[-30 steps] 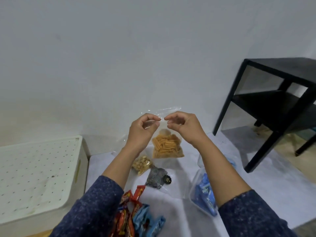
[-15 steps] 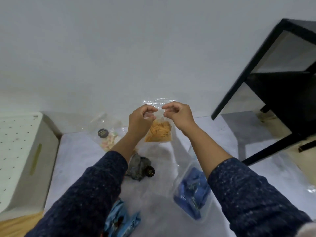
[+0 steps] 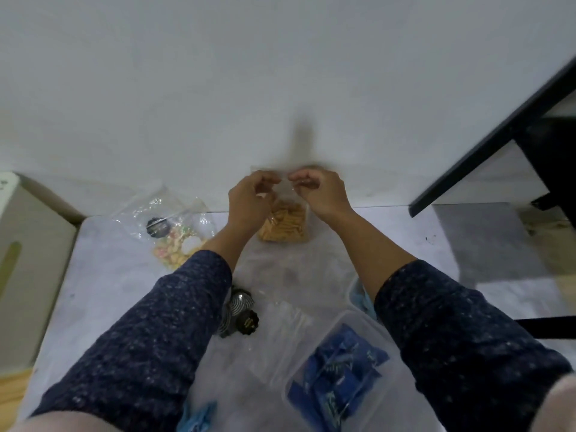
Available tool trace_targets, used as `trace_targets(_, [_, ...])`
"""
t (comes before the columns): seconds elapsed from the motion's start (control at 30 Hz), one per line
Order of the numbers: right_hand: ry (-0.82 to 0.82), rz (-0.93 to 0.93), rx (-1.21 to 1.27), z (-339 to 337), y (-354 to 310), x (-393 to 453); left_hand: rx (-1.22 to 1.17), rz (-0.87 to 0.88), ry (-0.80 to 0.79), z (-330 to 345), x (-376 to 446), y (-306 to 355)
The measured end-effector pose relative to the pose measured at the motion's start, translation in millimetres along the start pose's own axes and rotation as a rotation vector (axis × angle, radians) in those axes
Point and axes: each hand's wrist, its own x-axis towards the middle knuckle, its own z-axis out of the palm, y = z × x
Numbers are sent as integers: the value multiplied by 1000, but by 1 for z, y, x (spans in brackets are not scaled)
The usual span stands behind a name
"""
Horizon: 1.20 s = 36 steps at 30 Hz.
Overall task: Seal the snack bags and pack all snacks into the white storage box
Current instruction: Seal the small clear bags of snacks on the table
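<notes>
Above cloth, both hands (image 3: 285, 194) pinch snack bag (image 3: 285, 224) top.

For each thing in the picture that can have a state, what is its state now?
Left hand: pinches top of the orange snack bag.
Right hand: pinches the same top edge.
Orange snack bag: held upright; seal cannot be told.
Mixed snack bag: lying on the surface.
Blue snack bag: lying flat.
White storage box: opening not in view.
</notes>
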Motion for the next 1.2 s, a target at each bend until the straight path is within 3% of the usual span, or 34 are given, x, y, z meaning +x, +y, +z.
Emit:
trace_targets(0.13, [-18,-17,-134,-9,-5,-10,127,55,-62,-10,-10,8])
trace_targets(0.43, [-52,50,-486,-22,-33,-57,406,-25,-208,-70,-39,22])
trace_targets(0.83, [-322,-22,-908,68,-84,-99,835,-199,-211,-189,-81,-38])
trace_targets(1.03, [-489,-156,-992,117,-92,-73,761,-331,-217,-197,-79,-80])
trace_targets(1.2, [-546,-167,-849,145,-87,-43,597,-376,-208,-180,-76,-101])
